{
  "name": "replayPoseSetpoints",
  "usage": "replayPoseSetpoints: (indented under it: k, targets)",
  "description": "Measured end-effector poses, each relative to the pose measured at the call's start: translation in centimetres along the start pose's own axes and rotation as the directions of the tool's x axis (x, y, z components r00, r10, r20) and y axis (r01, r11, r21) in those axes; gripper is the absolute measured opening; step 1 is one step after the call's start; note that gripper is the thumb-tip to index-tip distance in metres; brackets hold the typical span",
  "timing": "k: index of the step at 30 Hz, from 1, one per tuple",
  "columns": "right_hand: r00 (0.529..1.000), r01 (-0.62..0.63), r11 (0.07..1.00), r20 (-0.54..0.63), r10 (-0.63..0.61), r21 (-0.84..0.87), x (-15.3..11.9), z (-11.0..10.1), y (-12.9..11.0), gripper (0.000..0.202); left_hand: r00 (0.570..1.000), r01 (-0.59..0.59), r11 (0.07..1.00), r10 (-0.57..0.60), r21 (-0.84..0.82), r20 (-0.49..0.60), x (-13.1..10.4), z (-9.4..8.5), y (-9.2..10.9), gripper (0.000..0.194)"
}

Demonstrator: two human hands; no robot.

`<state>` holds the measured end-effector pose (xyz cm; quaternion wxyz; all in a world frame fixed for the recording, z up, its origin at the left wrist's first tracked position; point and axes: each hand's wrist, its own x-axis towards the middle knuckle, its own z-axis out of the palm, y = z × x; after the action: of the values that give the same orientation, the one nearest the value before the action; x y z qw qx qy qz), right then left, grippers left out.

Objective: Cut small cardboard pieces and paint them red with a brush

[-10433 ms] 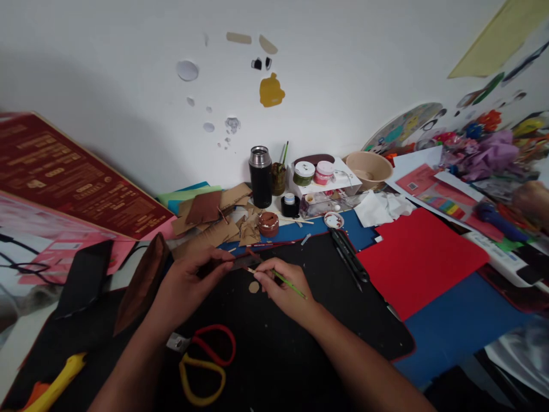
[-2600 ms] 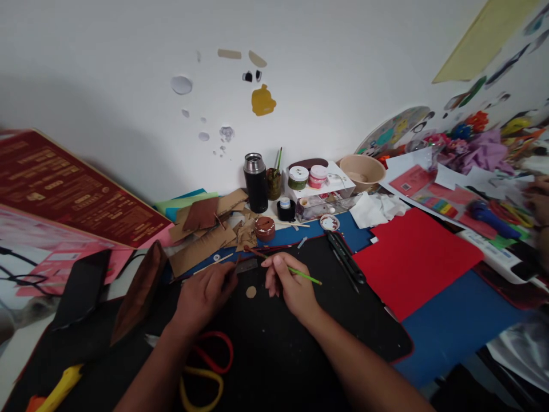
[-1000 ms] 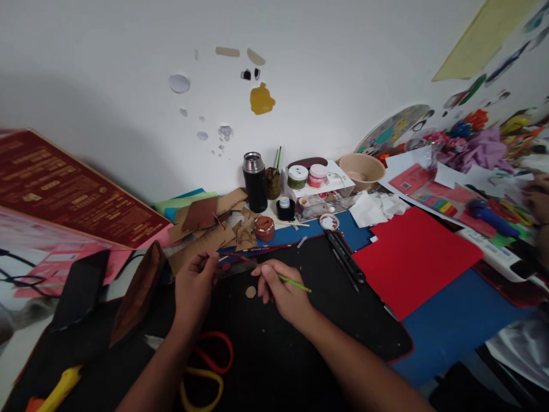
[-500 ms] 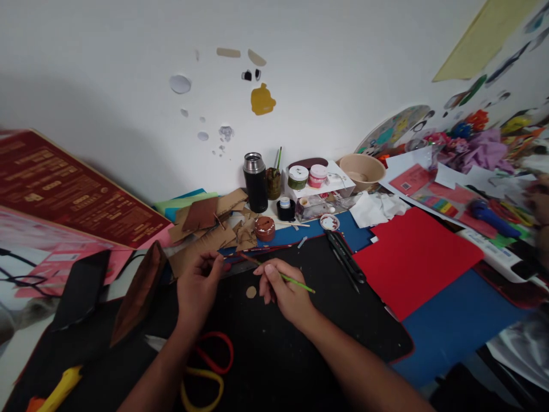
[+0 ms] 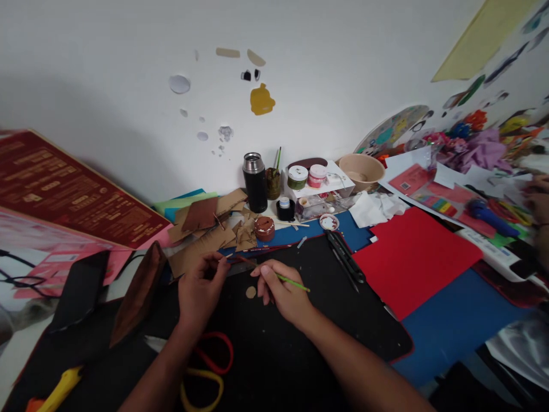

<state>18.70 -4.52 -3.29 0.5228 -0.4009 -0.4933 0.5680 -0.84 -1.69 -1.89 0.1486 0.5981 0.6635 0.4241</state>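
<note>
My right hand (image 5: 278,288) grips a paintbrush by its green handle (image 5: 295,282). Its brown bristle end points left, toward my left hand (image 5: 201,289). Thumb and fingertips of that left hand pinch a small thin stick (image 5: 229,256) with a pale end; the rest of it is hidden by the fingers. The brush tip lies close to the stick, and I cannot tell whether they touch. Below, on the black mat (image 5: 274,355), is a small round tan disc (image 5: 251,292). An open jar of brown paint (image 5: 265,228) stands just beyond my hands.
Scissors with red and yellow handles (image 5: 217,352) lie under my left forearm. A black cutter (image 5: 347,257) and red sheet (image 5: 416,260) are on the right. Cardboard scraps (image 5: 206,246), a black flask (image 5: 255,186) and a beige bowl (image 5: 362,171) stand toward the wall.
The paintbrush has shifted slightly left in my right hand. My left hand has turned a little, and the pale stick end now shows near its fingertips.
</note>
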Motion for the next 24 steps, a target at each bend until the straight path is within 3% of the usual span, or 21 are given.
replayPoseSetpoints:
  k: [5, 12, 18, 24]
  targets:
    - [0.999, -0.010, 1.000, -0.052, 0.011, 0.014, 0.22, -0.29, 0.03, 0.047, 1.000, 0.014, 1.000, -0.014, -0.012, -0.021, 0.31, -0.08, 0.03, 0.027]
    - [1.000, -0.015, 1.000, 0.013, 0.015, -0.018, 0.00, -0.01, 0.10, 0.050, 1.000, 0.015, 1.000, -0.015, -0.018, -0.004, 0.21, 0.04, 0.02, 0.026]
    - [0.999, -0.024, 1.000, -0.038, 0.024, -0.017, 0.30, -0.26, -0.03, 0.049, 0.997, 0.069, 0.997, -0.070, -0.046, -0.021, 0.48, -0.50, 0.56, 0.028]
    - [0.999, -0.027, 0.999, 0.043, 0.028, -0.024, -0.08, 0.11, -0.02, 0.049, 0.991, 0.127, 0.983, -0.131, -0.129, -0.028, 0.55, -0.60, 0.60, 0.030]
